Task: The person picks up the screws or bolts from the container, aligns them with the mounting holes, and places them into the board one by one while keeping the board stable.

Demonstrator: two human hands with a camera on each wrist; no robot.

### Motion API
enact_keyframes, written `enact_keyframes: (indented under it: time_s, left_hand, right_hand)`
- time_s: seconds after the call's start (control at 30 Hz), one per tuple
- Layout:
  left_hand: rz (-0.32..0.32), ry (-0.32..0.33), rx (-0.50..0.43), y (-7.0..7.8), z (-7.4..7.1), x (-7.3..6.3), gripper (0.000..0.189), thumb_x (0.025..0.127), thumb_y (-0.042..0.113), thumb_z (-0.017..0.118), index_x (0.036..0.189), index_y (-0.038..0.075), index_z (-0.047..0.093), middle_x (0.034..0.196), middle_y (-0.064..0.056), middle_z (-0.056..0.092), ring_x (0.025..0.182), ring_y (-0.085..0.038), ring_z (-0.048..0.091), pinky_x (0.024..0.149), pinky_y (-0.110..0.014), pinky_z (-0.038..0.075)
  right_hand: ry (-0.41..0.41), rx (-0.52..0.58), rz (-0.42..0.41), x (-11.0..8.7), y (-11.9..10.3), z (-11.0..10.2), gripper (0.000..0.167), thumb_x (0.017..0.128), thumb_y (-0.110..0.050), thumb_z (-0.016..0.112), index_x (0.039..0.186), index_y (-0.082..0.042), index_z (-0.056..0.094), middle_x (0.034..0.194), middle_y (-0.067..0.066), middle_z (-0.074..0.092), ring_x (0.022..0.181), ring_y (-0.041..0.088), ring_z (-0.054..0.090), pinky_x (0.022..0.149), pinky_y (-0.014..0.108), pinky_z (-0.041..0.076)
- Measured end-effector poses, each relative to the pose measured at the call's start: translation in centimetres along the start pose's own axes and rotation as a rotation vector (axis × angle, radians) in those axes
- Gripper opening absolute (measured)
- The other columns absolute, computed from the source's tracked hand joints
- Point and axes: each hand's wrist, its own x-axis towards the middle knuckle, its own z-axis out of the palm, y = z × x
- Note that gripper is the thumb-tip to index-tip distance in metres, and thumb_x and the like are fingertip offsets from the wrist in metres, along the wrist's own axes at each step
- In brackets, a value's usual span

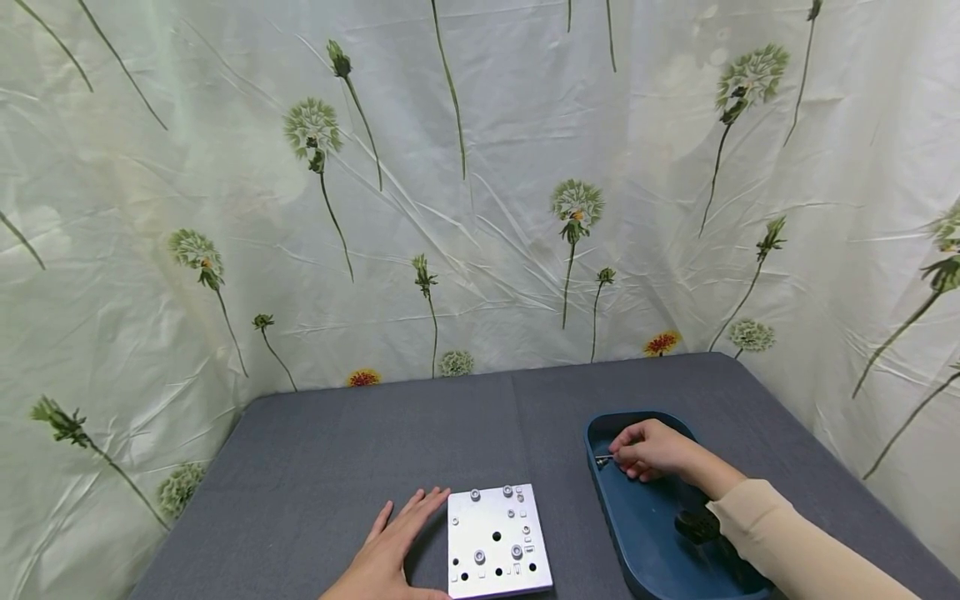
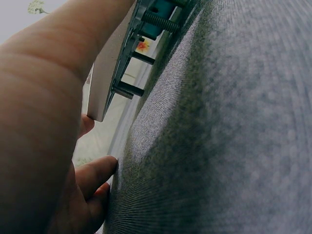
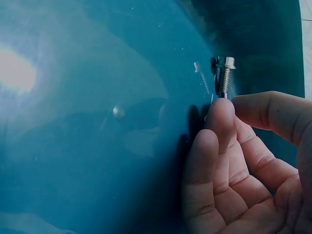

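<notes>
A silver metal plate (image 1: 467,533) with holes and several socket-head screws stands on the table left of the tray. Screw shanks (image 2: 130,88) stick out below the plate in the left wrist view. My left hand (image 1: 393,546) lies along its left side, fingers spread, one fingertip right at the far left corner and the thumb by the near edge. Inside the blue tray (image 1: 648,542), near its far left wall, my right hand (image 1: 652,450) pinches a small flanged-head bolt (image 3: 225,70) between thumb and forefinger. The bolt's threaded shank shows with its head pointing away from the fingertips.
A dark object (image 1: 696,527) lies in the tray beside the right sleeve (image 1: 780,533). The tray's raised rim surrounds the right hand. Grey cloth (image 1: 375,442) covers the table, and a flower-print curtain (image 1: 480,208) hangs behind it.
</notes>
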Motion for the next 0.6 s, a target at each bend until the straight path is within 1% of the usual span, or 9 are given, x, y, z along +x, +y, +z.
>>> enact_keyframes:
  time_s: [0.23, 0.4, 0.6]
  left_hand:
    - [0.001, 0.001, -0.008, -0.03, 0.01, 0.01, 0.107, 0.08, 0.066, 0.087, 0.169, 0.043, 0.032, 0.174, -0.001, 0.04, 0.16, -0.048, 0.034, 0.118, -0.088, 0.014]
    - [0.011, 0.005, -0.005, -0.09, 0.03, -0.05, 0.108, 0.079, 0.067, 0.087, 0.169, 0.043, 0.032, 0.174, 0.0, 0.04, 0.16, -0.047, 0.035, 0.118, -0.087, 0.015]
    - [0.006, 0.006, 0.0, -0.06, 0.08, 0.02, 0.108, 0.079, 0.067, 0.087, 0.169, 0.043, 0.032, 0.174, -0.001, 0.041, 0.16, -0.048, 0.035, 0.118, -0.088, 0.015]
  right_hand:
    - [-0.002, -0.004, -0.005, -0.02, 0.22, -0.05, 0.016, 0.097, -0.007, 0.067, 0.109, 0.003, 0.073, 0.077, -0.001, 0.068, 0.065, 0.009, 0.063, 0.06, 0.024, 0.056]
    - [0.001, -0.018, -0.004, 0.03, 0.3, -0.04, 0.015, 0.097, -0.006, 0.068, 0.107, 0.003, 0.073, 0.077, -0.001, 0.069, 0.065, 0.008, 0.062, 0.06, 0.024, 0.056]
    - [-0.005, -0.026, -0.011, -0.02, 0.3, -0.13, 0.015, 0.097, -0.006, 0.068, 0.107, 0.004, 0.073, 0.076, -0.002, 0.067, 0.064, 0.008, 0.061, 0.06, 0.023, 0.056]
